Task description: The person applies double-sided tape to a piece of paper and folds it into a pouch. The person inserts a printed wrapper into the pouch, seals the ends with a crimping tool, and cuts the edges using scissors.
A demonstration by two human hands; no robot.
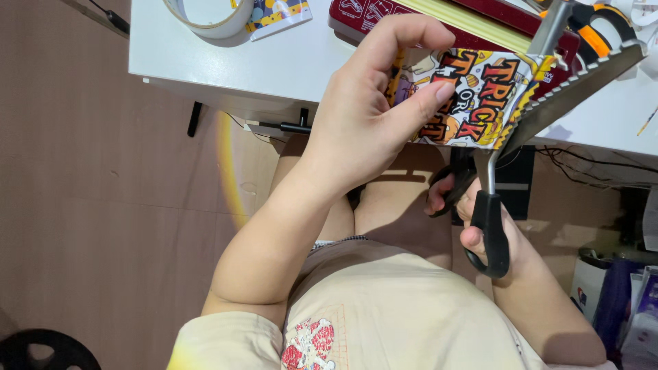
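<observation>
Tape roll (pixel 205 17): cut off by the top edge; only its lower arc shows.
Red box (pixel 384 14): upper part out of frame; right part covered by the printed packet (pixel 473 96).
Printed packet: left end hidden behind the left hand (pixel 363 116).
Scissors (pixel 541 103): upper blade tip runs past the top edge.
Right hand (pixel 480 219): fingers partly hidden inside the black handles.
Items at right edge (pixel 634 301): cropped, too unclear to identify.
</observation>
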